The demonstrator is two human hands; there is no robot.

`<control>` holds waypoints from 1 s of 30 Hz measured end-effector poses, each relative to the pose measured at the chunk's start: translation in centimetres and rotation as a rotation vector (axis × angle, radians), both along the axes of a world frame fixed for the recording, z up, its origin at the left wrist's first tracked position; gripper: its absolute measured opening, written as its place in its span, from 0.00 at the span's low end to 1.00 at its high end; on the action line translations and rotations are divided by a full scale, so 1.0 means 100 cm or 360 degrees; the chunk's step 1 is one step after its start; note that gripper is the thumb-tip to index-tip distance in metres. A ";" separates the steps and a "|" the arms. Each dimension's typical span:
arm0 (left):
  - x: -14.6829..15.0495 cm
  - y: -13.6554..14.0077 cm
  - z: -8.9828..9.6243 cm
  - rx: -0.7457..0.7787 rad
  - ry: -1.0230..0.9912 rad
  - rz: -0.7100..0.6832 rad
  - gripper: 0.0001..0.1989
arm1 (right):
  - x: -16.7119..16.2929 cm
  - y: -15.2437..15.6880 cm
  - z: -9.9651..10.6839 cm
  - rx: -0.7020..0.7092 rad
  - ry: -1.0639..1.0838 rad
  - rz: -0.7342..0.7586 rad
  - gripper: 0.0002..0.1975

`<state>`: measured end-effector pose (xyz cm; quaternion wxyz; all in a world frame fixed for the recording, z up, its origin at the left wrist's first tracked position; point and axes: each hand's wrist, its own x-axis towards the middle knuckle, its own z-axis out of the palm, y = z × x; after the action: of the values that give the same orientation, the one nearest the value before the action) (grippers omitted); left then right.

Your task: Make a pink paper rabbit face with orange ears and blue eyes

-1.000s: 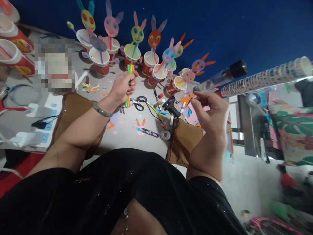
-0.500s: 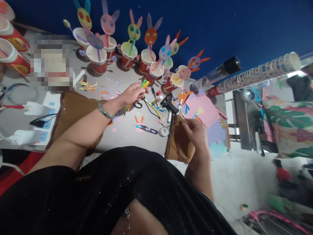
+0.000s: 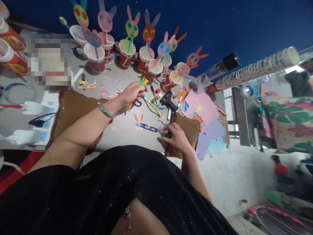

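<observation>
My left hand is closed round a bundle of green, yellow and orange straws, whose lower ends stick out below the palm. At the front of the table, my right hand has thumb and fingers apart around the near side of a small round whitish roll, which it partly covers; contact is hard to judge. Left of the roll lie purple thread snips, their tip over a pink paper rabbit face with orange ears. A black glue gun rests just beyond the right hand.
Red paper cups with paper rabbits stand along the blue wall. Brown cushions lie at both sides. Coloured paper sheets spread at the right, near a long stack of cups. A white power strip is at the left.
My right hand has moved left and toward me, from above the right cushion and paper to the round roll. My left hand keeps the straws in nearly the same place.
</observation>
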<state>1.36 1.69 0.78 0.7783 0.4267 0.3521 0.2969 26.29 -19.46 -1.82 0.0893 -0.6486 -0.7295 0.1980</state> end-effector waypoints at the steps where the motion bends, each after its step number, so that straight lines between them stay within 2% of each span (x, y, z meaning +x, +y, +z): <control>1: 0.000 0.000 0.000 0.0001 0.0014 0.0014 0.12 | -0.002 0.001 0.001 0.0035 0.0046 0.0007 0.16; 5: 0.000 0.002 0.000 0.0004 0.0024 0.0075 0.13 | -0.020 0.010 -0.003 0.0135 0.0098 0.0093 0.15; 9: -0.001 0.003 -0.001 0.0004 0.0017 0.0080 0.12 | -0.047 0.027 -0.019 0.0098 -0.0147 0.0304 0.15; 14: -0.001 0.005 -0.002 0.0022 0.0055 0.0075 0.13 | -0.057 0.040 -0.034 0.0097 -0.0237 0.0369 0.11; 22: -0.002 0.005 -0.001 0.0090 0.0106 0.0042 0.13 | -0.046 0.027 -0.028 0.0252 0.0067 0.0351 0.11; 27: -0.001 0.006 -0.002 0.0099 0.0110 0.0046 0.13 | -0.058 0.017 -0.028 0.0199 -0.0043 0.0484 0.07; 30: -0.002 0.007 -0.002 0.0102 0.0107 0.0052 0.13 | -0.054 0.013 -0.025 0.0225 -0.0026 0.0477 0.10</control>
<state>1.14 2.37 0.54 0.7472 0.4553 0.3753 0.3060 20.91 -18.12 -4.35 0.0985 -0.5262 -0.8308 0.1520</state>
